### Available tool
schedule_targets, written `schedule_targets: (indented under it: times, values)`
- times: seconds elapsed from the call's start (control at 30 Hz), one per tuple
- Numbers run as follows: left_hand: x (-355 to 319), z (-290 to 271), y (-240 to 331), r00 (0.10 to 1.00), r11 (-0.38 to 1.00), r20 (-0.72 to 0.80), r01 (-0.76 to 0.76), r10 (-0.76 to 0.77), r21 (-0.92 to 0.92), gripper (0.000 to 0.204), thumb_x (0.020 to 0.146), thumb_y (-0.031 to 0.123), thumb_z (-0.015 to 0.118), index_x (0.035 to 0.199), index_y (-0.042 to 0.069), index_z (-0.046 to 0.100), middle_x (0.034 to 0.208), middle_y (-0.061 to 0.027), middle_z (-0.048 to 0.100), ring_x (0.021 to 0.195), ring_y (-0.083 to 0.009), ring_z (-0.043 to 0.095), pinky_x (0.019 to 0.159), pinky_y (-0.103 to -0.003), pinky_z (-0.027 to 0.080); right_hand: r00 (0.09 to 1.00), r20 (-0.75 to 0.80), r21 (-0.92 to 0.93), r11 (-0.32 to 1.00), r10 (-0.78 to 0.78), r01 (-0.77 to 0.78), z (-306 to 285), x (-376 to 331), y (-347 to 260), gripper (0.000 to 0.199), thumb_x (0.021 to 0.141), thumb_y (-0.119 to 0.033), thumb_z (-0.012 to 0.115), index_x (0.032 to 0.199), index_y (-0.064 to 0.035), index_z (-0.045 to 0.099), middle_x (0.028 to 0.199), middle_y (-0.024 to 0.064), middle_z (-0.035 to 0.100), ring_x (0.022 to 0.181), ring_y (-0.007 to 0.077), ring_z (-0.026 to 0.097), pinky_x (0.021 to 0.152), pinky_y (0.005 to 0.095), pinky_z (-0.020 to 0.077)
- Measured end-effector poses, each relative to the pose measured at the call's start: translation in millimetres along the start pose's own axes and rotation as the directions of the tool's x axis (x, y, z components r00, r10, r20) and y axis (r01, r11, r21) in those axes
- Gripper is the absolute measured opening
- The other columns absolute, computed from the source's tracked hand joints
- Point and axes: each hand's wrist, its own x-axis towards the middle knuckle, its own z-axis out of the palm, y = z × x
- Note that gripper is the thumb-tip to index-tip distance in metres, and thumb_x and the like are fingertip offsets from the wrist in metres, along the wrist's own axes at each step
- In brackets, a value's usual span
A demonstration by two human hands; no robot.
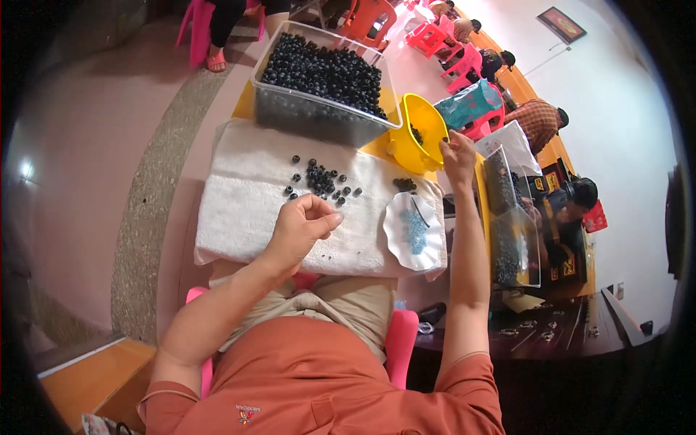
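My left hand (303, 226) hovers over a white towel (239, 210), fingers pinched together near a scatter of small black beads (319, 180); I cannot tell whether a bead is between them. My right hand (459, 154) reaches far forward and touches the rim of a tilted yellow scoop bowl (419, 130) holding a few black beads. A white scalloped plate (415, 230) with pale blue beads and a thin dark needle lies at the towel's right end. A small clump of black beads (404, 184) lies above the plate.
A large clear bin full of black beads (322, 80) stands behind the towel. A clear box of dark beads (511, 225) sits to the right. Other people sit on pink and red stools further back along the orange tables. A dark table (551, 330) lies lower right.
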Motion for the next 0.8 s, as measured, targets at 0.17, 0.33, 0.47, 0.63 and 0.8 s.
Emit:
schedule_targets:
  times: [0.17, 0.33, 0.47, 0.63, 0.8]
  values:
    - [7, -6, 4, 0.996, 0.997, -0.071, -0.062, 0.059, -0.040, 0.013, 0.084, 0.008, 0.072, 0.085, 0.007, 0.059, 0.074, 0.0009, 0.061, 0.065, -0.0060, 0.054, 0.062, -0.021, 0.047, 0.993, 0.029, 0.023, 0.993, -0.115, 0.115, 5, -14, -5, 0.020, 0.082, -0.002, 0.069, 0.103, -0.0011, 0.069, 0.100, 0.0118, 0.067, 0.082, 0.0184, 0.068, 0.072, 0.0271, 0.0542]
    - [10, -16, 16, 0.984, 0.994, -0.168, -0.075, 0.061, -0.078, 0.012, 0.085, 0.008, 0.071, 0.083, 0.010, 0.059, 0.073, 0.0018, 0.061, 0.065, -0.0052, 0.055, 0.063, -0.019, 0.047, 0.923, 0.317, 0.313, 0.943, -0.219, 0.116, 22, -75, -78, 0.009, 0.083, 0.001, 0.067, 0.092, -0.0002, 0.068, 0.089, 0.0084, 0.069, 0.075, 0.0133, 0.065, 0.068, 0.0252, 0.0520]
    - [13, -17, 16, 0.973, 0.995, -0.223, -0.080, 0.064, -0.065, 0.012, 0.085, 0.009, 0.072, 0.084, 0.010, 0.060, 0.074, 0.0021, 0.061, 0.065, -0.0050, 0.055, 0.062, -0.019, 0.047, 0.757, 0.631, 0.208, 0.977, -0.170, 0.045, 37, -105, -110, 0.016, 0.080, 0.000, 0.069, 0.096, 0.0007, 0.068, 0.092, 0.0105, 0.067, 0.072, 0.0170, 0.066, 0.066, 0.0271, 0.0525]
    - [13, -20, 16, 0.974, 0.994, -0.223, -0.070, 0.049, -0.089, 0.012, 0.085, 0.009, 0.072, 0.086, 0.010, 0.059, 0.076, 0.0026, 0.061, 0.066, -0.0047, 0.056, 0.063, -0.018, 0.048, 0.713, 0.682, 0.081, 0.985, -0.165, 0.151, 46, -108, -109, 0.023, 0.079, -0.007, 0.072, 0.101, -0.0019, 0.069, 0.103, 0.0133, 0.065, 0.080, 0.0256, 0.066, 0.072, 0.0340, 0.0525]
    - [13, -22, 16, 0.974, 0.993, -0.218, -0.082, 0.061, -0.088, 0.013, 0.085, 0.009, 0.072, 0.086, 0.011, 0.059, 0.076, 0.0026, 0.062, 0.067, -0.0048, 0.056, 0.063, -0.018, 0.048, 0.681, 0.699, 0.006, 0.953, -0.220, 0.302, 50, -105, -98, 0.026, 0.077, -0.007, 0.071, 0.102, -0.0030, 0.069, 0.100, 0.0150, 0.065, 0.084, 0.0316, 0.065, 0.077, 0.0376, 0.0508]
